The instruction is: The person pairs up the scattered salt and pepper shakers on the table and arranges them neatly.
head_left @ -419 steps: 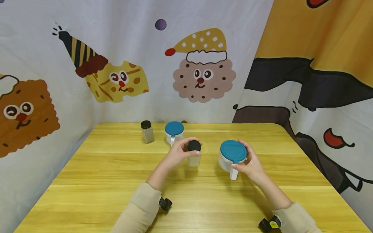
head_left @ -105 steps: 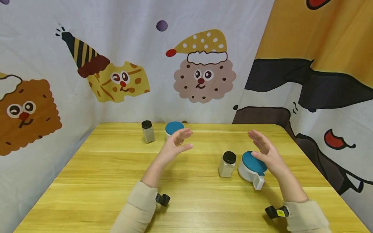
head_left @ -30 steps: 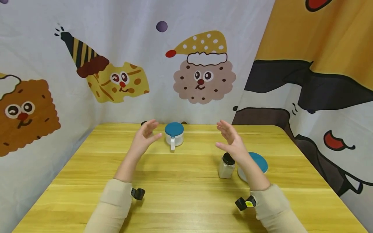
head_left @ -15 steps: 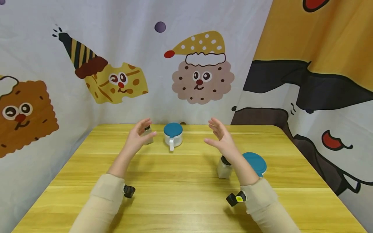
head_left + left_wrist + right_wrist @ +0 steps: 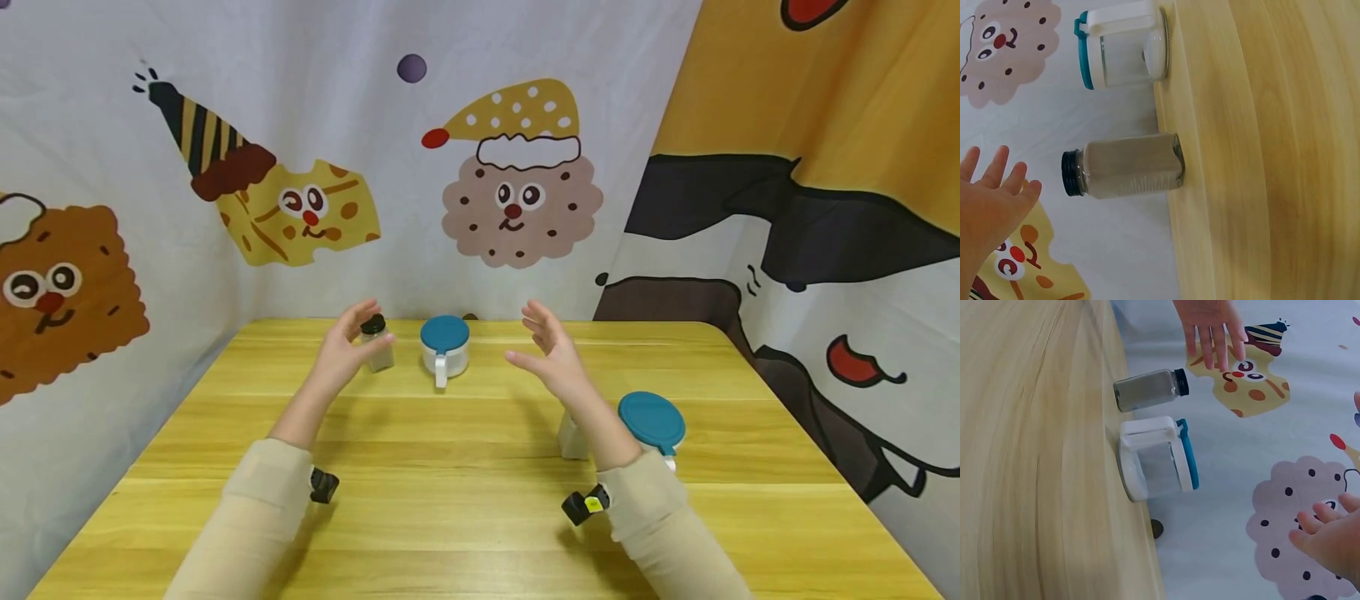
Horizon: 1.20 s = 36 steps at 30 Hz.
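My left hand (image 5: 339, 354) is raised with spread fingers beside the back jar (image 5: 380, 350), a clear jar with a black lid; in the left wrist view a gap separates hand and jar (image 5: 1132, 167). To the jar's right stands a white-handled container with a blue lid (image 5: 445, 333). My right hand (image 5: 555, 354) hovers with parted fingers, holding nothing, to the right of that container, which the right wrist view shows upright (image 5: 1160, 467). A second jar (image 5: 572, 439) is partly hidden behind my right forearm, its lid out of sight.
A second blue-lidded container (image 5: 651, 419) stands at the right, beside the front jar, partly covered by my right arm. The wooden table (image 5: 450, 517) ends at a patterned curtain (image 5: 322, 283) along the back.
Both hands have moved left over the last second, the right one further. Earlier my hands held a jar and a container; both of these now stand on the right side of the table.
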Each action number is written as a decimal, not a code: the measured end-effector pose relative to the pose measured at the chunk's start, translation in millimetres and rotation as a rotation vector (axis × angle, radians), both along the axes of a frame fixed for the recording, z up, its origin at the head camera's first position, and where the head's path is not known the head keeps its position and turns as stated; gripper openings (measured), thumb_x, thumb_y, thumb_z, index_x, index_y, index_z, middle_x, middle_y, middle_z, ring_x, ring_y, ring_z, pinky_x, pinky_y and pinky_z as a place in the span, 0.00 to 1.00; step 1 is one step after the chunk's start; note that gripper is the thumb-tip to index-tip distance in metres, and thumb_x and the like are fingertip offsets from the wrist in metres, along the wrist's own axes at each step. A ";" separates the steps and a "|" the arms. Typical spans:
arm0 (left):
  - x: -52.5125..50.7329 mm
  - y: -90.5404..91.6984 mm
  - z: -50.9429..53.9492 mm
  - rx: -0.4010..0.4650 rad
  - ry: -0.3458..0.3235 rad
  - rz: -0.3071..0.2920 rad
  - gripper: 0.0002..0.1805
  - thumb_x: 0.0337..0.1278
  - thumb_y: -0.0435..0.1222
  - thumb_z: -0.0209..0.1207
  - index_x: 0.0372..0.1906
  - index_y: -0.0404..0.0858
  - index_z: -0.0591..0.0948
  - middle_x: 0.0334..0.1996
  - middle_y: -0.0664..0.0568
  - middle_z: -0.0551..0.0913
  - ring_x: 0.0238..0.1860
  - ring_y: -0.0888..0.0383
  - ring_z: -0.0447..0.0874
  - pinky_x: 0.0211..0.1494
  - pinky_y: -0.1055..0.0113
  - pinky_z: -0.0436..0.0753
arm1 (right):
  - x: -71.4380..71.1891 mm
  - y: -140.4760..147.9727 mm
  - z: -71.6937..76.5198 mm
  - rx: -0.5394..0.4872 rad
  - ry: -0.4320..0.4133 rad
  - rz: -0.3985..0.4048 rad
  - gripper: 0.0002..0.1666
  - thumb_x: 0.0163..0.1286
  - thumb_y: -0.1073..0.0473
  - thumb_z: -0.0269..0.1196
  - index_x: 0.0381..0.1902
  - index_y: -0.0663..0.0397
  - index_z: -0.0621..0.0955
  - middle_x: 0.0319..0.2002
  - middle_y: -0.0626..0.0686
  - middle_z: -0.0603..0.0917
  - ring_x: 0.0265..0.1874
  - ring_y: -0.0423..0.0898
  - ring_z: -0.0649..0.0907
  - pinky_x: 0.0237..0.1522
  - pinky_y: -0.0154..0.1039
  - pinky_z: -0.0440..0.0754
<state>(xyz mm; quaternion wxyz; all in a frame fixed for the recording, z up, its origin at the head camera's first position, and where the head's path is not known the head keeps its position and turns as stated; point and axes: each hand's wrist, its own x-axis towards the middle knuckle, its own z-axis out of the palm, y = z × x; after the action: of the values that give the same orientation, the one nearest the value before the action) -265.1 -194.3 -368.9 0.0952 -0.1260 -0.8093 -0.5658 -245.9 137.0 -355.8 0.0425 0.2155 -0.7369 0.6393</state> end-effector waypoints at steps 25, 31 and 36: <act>-20.9 -14.2 -15.8 -0.048 -0.023 0.074 0.43 0.59 0.45 0.64 0.74 0.40 0.57 0.71 0.43 0.60 0.71 0.46 0.53 0.70 0.48 0.51 | -20.4 -39.5 -29.4 -0.020 -0.063 -0.084 0.50 0.60 0.61 0.69 0.74 0.56 0.55 0.70 0.56 0.62 0.68 0.54 0.63 0.68 0.50 0.55; -26.4 -15.2 -21.4 -0.030 -0.040 0.093 0.43 0.59 0.43 0.64 0.74 0.40 0.57 0.71 0.43 0.59 0.71 0.46 0.53 0.69 0.47 0.51 | -24.5 -51.9 -34.5 -0.040 -0.077 -0.094 0.50 0.60 0.64 0.69 0.74 0.55 0.56 0.70 0.58 0.62 0.67 0.54 0.63 0.68 0.50 0.55; -32.0 -14.7 -25.7 -0.018 -0.048 0.109 0.43 0.59 0.45 0.64 0.74 0.39 0.56 0.70 0.43 0.60 0.71 0.47 0.53 0.69 0.48 0.52 | -22.9 -56.9 -32.2 -0.063 -0.105 -0.064 0.49 0.60 0.67 0.67 0.74 0.59 0.54 0.70 0.61 0.60 0.68 0.57 0.61 0.68 0.50 0.54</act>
<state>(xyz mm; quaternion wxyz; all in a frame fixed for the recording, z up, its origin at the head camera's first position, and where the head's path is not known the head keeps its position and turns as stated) -297.1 -209.0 -394.6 0.1053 -0.0691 -0.8221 -0.5552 -268.8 80.0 -388.0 0.0308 0.1564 -0.7240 0.6711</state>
